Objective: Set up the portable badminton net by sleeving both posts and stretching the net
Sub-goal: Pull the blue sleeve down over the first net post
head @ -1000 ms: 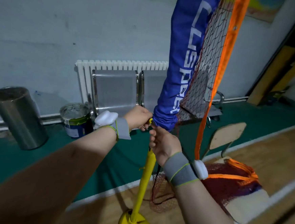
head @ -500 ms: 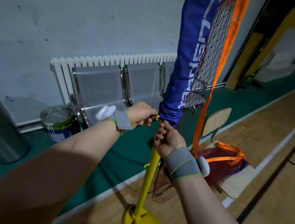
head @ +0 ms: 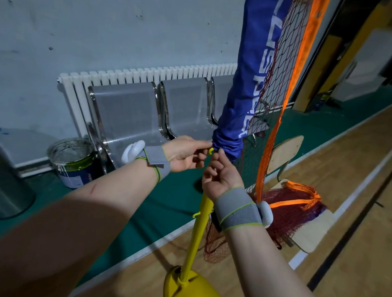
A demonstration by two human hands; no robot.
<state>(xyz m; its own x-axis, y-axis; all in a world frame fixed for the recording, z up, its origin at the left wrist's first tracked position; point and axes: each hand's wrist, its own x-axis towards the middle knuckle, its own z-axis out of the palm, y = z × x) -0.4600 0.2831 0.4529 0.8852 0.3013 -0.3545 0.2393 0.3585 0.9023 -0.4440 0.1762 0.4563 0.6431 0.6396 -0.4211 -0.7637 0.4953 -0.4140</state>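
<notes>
- The hook point(head: 211, 150) is now uncovered at the sleeve point(head: 249, 89) hem, partway up the post point(head: 199, 228).
- The hem is pinched by the left hand point(head: 185, 155); the right hand point(head: 222, 176) is curled beneath, its hold unclear.
- Fastening is judged next.

Our blue sleeve point(head: 249, 82) with white lettering is over the yellow post point(head: 199, 223), its bunched hem pinched right at our fingertips point(head: 220, 153), next to a little yellow hook point(head: 210, 151). Below the fingers the bare post slants into its yellow base point(head: 193, 293). The dark red net point(head: 284, 61) with its orange band point(head: 308, 51) hangs just beyond them.
</notes>
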